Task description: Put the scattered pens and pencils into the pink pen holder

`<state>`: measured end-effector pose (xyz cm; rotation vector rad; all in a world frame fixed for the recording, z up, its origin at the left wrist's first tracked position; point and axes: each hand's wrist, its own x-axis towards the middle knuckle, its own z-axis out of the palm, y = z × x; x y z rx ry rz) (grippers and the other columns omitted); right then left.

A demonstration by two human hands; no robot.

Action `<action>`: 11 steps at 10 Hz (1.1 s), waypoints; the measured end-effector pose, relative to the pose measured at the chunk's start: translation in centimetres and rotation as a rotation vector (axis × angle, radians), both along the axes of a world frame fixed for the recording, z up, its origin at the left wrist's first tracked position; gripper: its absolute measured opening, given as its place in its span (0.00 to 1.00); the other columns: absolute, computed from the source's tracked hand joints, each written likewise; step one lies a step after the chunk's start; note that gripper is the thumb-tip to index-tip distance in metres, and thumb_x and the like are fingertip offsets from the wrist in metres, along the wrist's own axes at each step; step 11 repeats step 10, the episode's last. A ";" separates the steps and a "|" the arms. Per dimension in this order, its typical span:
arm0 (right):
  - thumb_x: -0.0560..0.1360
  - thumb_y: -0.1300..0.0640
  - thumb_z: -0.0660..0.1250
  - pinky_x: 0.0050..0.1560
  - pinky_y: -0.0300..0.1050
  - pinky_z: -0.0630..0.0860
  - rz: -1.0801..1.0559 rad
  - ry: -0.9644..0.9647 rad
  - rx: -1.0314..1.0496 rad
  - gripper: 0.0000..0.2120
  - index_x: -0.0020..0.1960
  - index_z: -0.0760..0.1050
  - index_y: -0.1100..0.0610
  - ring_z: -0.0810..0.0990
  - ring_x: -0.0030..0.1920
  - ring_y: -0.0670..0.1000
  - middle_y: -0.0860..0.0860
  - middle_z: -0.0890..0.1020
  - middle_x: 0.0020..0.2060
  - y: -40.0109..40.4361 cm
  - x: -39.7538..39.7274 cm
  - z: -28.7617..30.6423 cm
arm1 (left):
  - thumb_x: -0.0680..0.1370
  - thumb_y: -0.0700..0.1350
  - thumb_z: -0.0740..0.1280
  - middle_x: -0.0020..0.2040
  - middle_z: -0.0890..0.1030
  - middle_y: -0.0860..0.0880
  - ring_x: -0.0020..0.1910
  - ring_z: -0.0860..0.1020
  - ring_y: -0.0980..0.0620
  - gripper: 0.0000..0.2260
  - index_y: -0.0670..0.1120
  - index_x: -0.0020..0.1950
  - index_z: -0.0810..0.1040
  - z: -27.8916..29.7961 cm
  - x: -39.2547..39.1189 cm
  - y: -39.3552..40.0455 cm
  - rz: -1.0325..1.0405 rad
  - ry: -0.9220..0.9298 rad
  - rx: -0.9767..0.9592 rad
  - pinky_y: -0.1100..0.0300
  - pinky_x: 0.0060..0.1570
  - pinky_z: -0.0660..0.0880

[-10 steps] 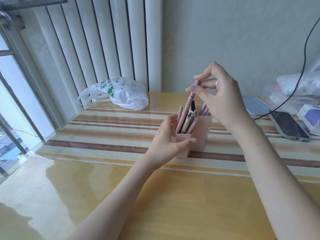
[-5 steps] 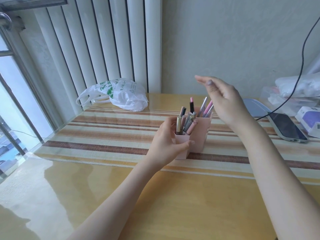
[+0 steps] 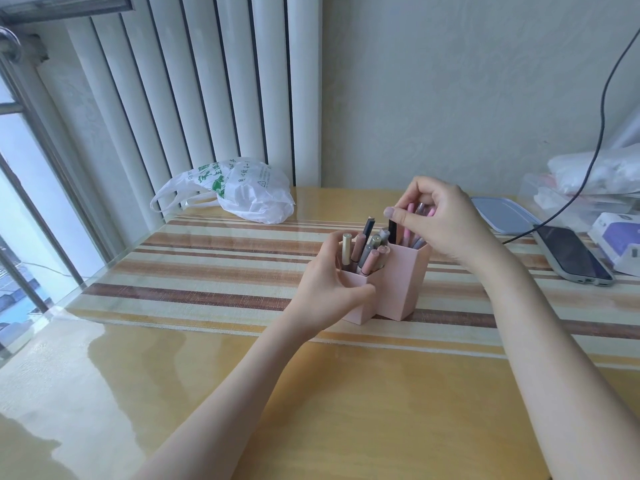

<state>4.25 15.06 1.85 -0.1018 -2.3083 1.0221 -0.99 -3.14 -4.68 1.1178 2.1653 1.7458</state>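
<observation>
Pink pen holder gripped by curled left hand; right hand fingers pinch standing pens above.

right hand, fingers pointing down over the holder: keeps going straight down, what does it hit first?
Most likely the pen tops standing in the taller compartment of the pink pen holder: the right hand is curled directly over them, fingertips seemingly already at them. Exact contact is unclear from this view.

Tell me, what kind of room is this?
Probably a home desk by a window: a white radiator against the wall, a smartphone on its cable, and a pink pen holder on the striped table mat.
</observation>
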 end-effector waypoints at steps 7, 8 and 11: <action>0.69 0.36 0.61 0.48 0.46 0.71 0.244 -0.384 -0.324 0.24 0.56 0.76 0.49 0.73 0.54 0.51 0.54 0.77 0.62 0.4 1.3 0.6 | 0.65 0.49 0.78 0.56 0.80 0.55 0.56 0.77 0.55 0.32 0.55 0.65 0.67 -0.2 -0.1 0.0 -0.020 0.044 -0.040 0.46 0.58 0.74; 0.68 0.32 0.58 0.65 0.56 0.66 0.287 -0.408 -0.375 0.28 0.61 0.74 0.47 0.71 0.67 0.51 0.49 0.77 0.64 0.4 1.8 1.0 | 0.63 0.56 0.76 0.61 0.77 0.54 0.60 0.75 0.54 0.35 0.56 0.67 0.65 0.2 0.1 -0.2 0.018 0.053 -0.044 0.48 0.61 0.72; 0.78 0.39 0.52 0.54 0.51 0.73 0.147 -0.035 -0.458 0.19 0.54 0.75 0.49 0.81 0.55 0.51 0.50 0.82 0.55 1.2 2.9 3.6 | 0.67 0.58 0.73 0.64 0.74 0.54 0.64 0.70 0.63 0.34 0.52 0.69 0.65 1.2 0.2 -0.9 0.061 0.132 0.073 0.63 0.63 0.67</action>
